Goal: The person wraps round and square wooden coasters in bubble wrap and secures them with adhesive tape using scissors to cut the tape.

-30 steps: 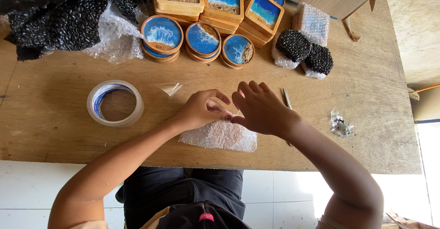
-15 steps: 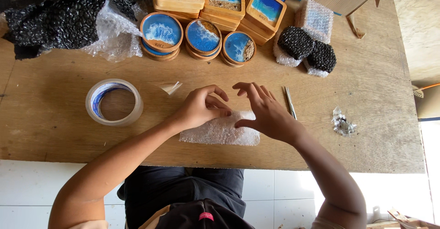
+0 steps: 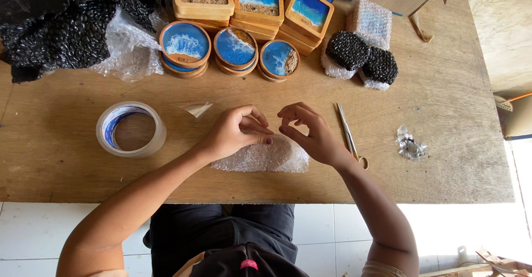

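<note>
A flat parcel in clear bubble wrap [image 3: 266, 156] lies on the wooden table [image 3: 443, 144] in front of me. My left hand [image 3: 233, 133] rests on its upper left part, fingertips pinched together on the wrap. My right hand [image 3: 313, 135] hovers at the parcel's right end, fingers curled, thumb and forefinger close together near the left fingertips. Whether a strip of tape runs between the two hands, I cannot tell.
A roll of clear tape [image 3: 131, 128] sits left, a small tape scrap [image 3: 197, 109] beside it. Scissors [image 3: 349, 134] lie right of my right hand, crumpled plastic [image 3: 409, 144] further right. Round [image 3: 184, 43] and square blue coasters [image 3: 310, 11], black-wrapped parcels [image 3: 363, 58] and bubble wrap [image 3: 66, 33] line the back.
My right hand has curled from spread fingers into a pinch and drawn back to the right. My left hand stays on the parcel, which shows more.
</note>
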